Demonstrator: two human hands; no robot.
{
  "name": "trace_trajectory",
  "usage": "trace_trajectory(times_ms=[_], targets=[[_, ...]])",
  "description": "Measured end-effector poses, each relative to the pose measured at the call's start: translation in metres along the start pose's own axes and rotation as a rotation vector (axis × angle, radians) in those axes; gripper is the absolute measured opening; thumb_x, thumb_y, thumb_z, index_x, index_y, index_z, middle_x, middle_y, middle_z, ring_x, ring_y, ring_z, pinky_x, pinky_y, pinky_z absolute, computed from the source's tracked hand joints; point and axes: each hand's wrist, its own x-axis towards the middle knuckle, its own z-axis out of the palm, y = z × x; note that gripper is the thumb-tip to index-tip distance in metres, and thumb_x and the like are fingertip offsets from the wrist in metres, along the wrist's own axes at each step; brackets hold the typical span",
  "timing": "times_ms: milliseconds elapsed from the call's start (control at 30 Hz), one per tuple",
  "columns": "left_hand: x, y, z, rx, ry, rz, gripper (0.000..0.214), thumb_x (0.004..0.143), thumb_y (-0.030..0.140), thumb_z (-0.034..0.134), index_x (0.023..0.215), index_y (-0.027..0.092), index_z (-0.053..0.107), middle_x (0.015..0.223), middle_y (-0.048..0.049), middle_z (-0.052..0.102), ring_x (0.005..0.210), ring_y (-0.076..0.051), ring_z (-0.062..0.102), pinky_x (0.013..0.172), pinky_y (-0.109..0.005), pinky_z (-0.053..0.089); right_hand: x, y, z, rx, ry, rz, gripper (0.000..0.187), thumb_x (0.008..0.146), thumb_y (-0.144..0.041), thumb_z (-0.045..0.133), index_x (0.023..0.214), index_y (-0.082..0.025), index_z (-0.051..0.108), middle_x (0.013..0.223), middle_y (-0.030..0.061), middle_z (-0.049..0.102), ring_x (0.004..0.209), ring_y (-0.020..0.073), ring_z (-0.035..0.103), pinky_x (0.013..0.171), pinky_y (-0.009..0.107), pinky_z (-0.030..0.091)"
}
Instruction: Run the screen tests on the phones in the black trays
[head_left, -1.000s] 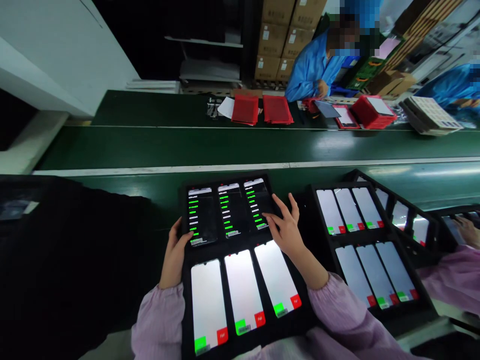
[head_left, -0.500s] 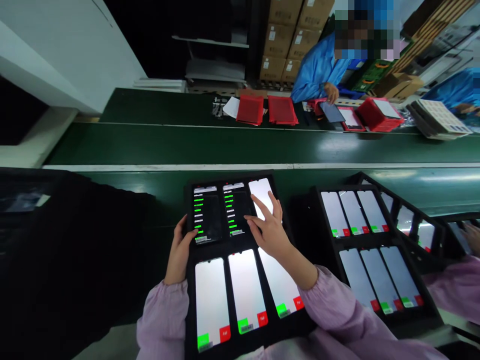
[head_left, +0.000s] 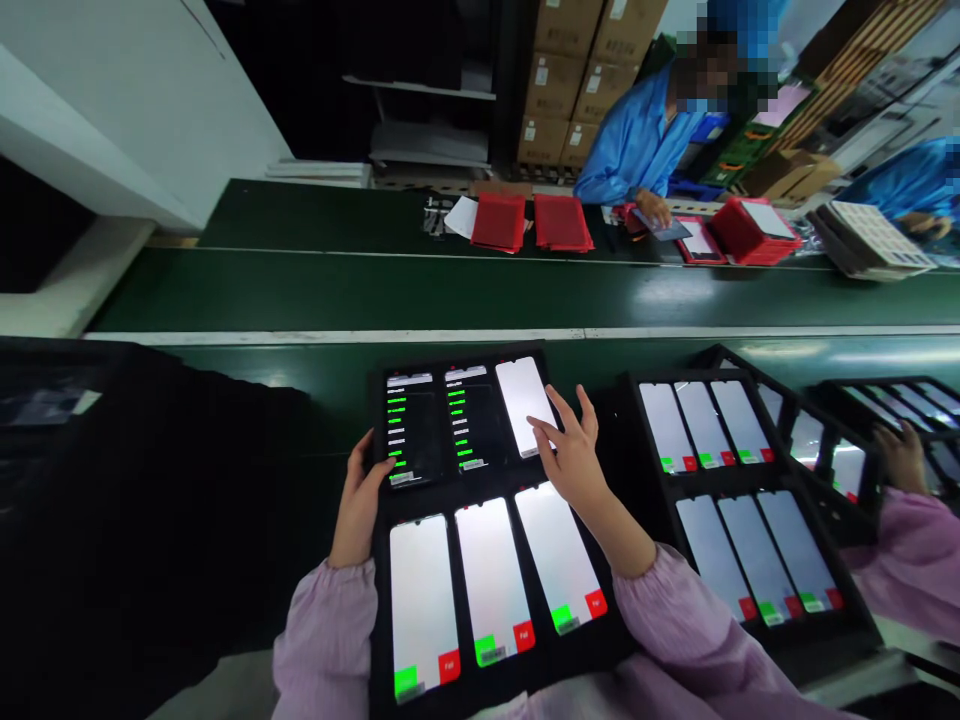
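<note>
A black tray in front of me carries several phones in two rows. My left hand grips the tray's left edge, thumb on top beside the top-left phone, whose screen lists green lines. My right hand hovers over the tray's right side, fingers spread, index fingertip on the lower part of the white top-right phone. The top-middle phone also shows green lines. The three lower phones glow white with green and red buttons.
A second black tray of white-screened phones lies to the right, with more trays beyond it and another person's hand there. Past the green conveyor, workers in blue handle red trays. Dark cloth lies at left.
The top-right phone's screen turned from a green-line list to white. My right hand swept left across it, then drew back to its lower right edge. The left hand stayed put.
</note>
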Motion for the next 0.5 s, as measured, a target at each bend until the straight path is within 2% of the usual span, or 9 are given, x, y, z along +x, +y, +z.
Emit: trace_trajectory(times_ms=[167, 333, 500], targets=[[0.0001, -0.0001, -0.0005, 0.013, -0.002, 0.003, 0.067, 0.074, 0.035, 0.069, 0.14, 0.028, 0.061, 0.132, -0.0058, 0.069, 0.112, -0.025, 0.069, 0.092, -0.034, 0.059, -0.0004, 0.0023, 0.0025, 0.034, 0.011, 0.008, 0.041, 0.106, -0.028, 0.043, 0.112, -0.028, 0.083, 0.155, 0.0057, 0.058, 0.158, 0.0406, 0.025, 0.121, 0.071, 0.033], [0.0002, -0.0017, -0.0037, -0.024, -0.046, 0.019, 0.074, 0.071, 0.028, 0.062, 0.144, 0.026, 0.059, 0.128, -0.0055, 0.073, 0.106, -0.025, 0.071, 0.084, -0.032, 0.061, 0.0003, 0.0045, 0.0034, 0.063, 0.028, 0.009, 0.039, 0.106, -0.028, 0.045, 0.108, -0.028, 0.084, 0.152, 0.0067, 0.06, 0.156, 0.0428, 0.028, 0.119, 0.072, 0.035], [0.0032, -0.0049, -0.002, -0.04, -0.023, 0.038, 0.07, 0.073, 0.029, 0.066, 0.142, 0.027, 0.061, 0.13, -0.0055, 0.073, 0.111, -0.026, 0.071, 0.089, -0.034, 0.061, 0.0009, 0.0047, 0.0036, 0.053, 0.015, 0.018, 0.039, 0.106, -0.029, 0.045, 0.109, -0.028, 0.083, 0.152, 0.0065, 0.06, 0.155, 0.0432, 0.032, 0.118, 0.073, 0.037]])
